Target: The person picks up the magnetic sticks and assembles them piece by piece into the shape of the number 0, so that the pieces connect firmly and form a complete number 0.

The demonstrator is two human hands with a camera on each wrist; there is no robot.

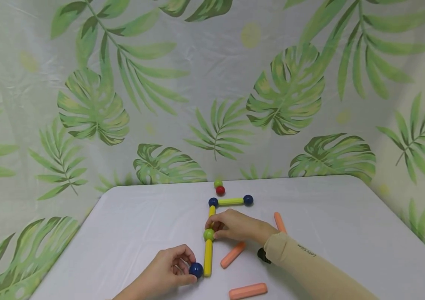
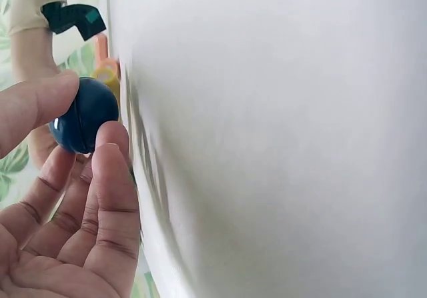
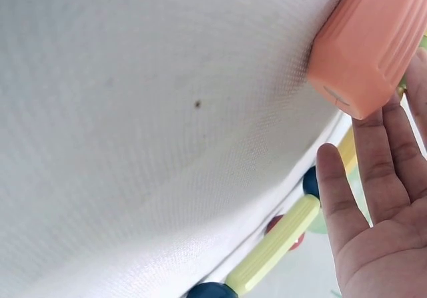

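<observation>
My left hand (image 1: 167, 266) pinches a dark blue ball (image 1: 196, 270) between thumb and fingertips, just left of the near end of a yellow stick (image 1: 208, 258). The left wrist view shows the same blue ball (image 2: 85, 116) in the fingers, with a seam round it. With thumb and fingers my right hand (image 1: 240, 225) grips a lime green ball (image 1: 208, 234) at that stick's far end. Beyond it a second yellow stick (image 1: 212, 210), partly hidden by the fingers, runs to another blue ball (image 1: 213, 202). A yellow-green stick (image 1: 231, 201) links that to a further blue ball (image 1: 248, 200).
Orange sticks lie on the white table: one (image 1: 233, 255) under the right wrist, one (image 1: 248, 291) at the near edge, one (image 1: 280, 222) beyond the forearm. A red ball (image 1: 220, 190) and a green ball (image 1: 218, 183) sit by the far edge. Leaf-patterned cloth (image 1: 216, 83) hangs behind.
</observation>
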